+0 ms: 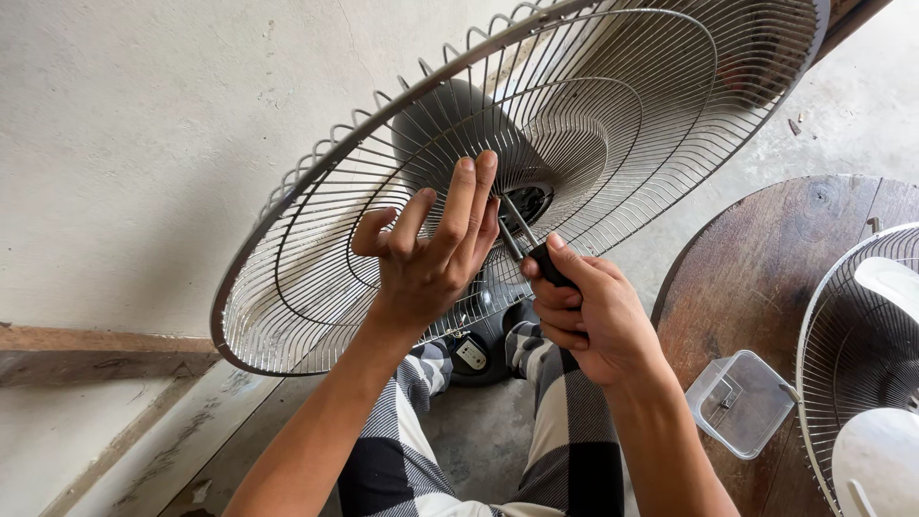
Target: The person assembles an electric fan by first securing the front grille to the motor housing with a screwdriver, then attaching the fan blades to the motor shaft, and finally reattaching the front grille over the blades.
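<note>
A round wire fan guard (316, 191) fills the upper middle of the view, tilted toward me, with the dark motor housing (436, 120) behind its hub. My left hand (426, 258) presses flat against the wires beside the hub, fingers spread upward. My right hand (589, 316) grips the black handle of a screwdriver (525, 237), whose metal shaft points up-left into the hub opening. My legs in black-and-white checked trousers (555, 450) are below.
A round dark wooden table (756, 268) stands at the right, with a clear plastic box (742, 402) at its edge. A second fan with a wire guard and white blades (866, 383) lies at the far right. A pale wall is behind, and the concrete floor lies below.
</note>
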